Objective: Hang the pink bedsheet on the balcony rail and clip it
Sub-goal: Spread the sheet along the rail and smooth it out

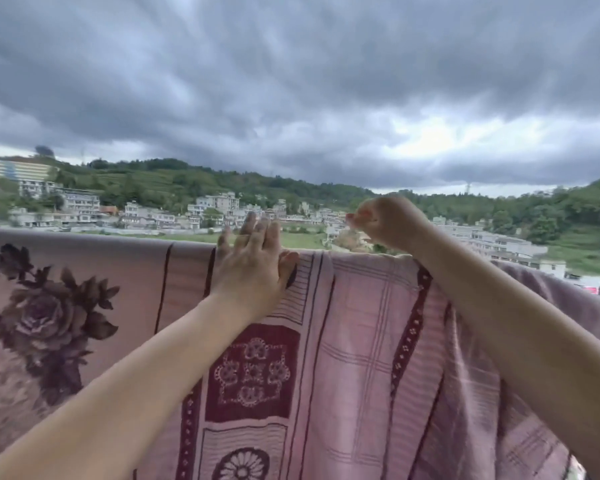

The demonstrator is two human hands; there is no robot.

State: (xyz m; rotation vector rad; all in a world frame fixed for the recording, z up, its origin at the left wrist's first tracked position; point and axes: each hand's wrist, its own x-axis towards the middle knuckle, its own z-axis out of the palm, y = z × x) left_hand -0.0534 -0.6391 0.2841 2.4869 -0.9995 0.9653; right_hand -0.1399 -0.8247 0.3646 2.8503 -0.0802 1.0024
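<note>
The pink bedsheet (361, 341), with dark red borders and a large rose print at the left, hangs over the balcony rail and hides the rail completely. My left hand (253, 261) lies flat against the sheet at its top edge, fingers spread and reaching over the top. My right hand (385, 220) hovers just above the top edge, further right, with its fingers pinched on a small pinkish thing that looks like a clip (351, 218); it is blurred. My right forearm rests across the sheet.
Beyond the rail there is a drop to a green field, a hillside town (205, 211) and dark clouds. The sheet bunches into folds at the right end (551, 296).
</note>
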